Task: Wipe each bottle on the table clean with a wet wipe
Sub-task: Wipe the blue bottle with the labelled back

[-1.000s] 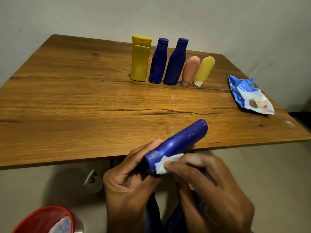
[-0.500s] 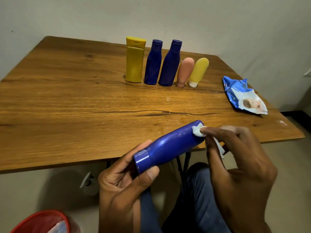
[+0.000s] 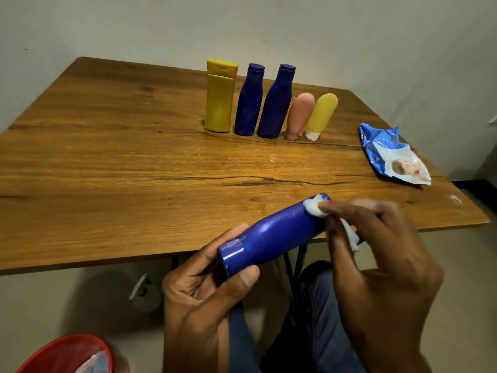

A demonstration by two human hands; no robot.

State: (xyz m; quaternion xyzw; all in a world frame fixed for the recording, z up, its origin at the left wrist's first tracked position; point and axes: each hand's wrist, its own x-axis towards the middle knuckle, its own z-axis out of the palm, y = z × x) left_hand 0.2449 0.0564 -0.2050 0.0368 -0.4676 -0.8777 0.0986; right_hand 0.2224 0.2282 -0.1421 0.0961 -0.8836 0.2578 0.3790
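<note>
left grip (image 3: 204,294) wrapped around cap end of the blue bottle (image 3: 271,235), thumb on cap face, fingers curled behind. bottle held tilted off the near edge of the surface (image 3: 107,157). right grip (image 3: 376,254) pinches the wet wipe (image 3: 313,207) with fingertips against the bottle's base end. vs 1 s ago: wipe went from cap end to base end; little change since 0.5 s. five bottles in back row unmoved.

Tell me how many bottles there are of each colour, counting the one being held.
Dark blue plastic bottles: 3, two standing, one held.
Yellow plastic bottles: 2, a tall flat one and a small cap-down tube.
Pink cap-down plastic tube: 1.
Total: 6.
</note>
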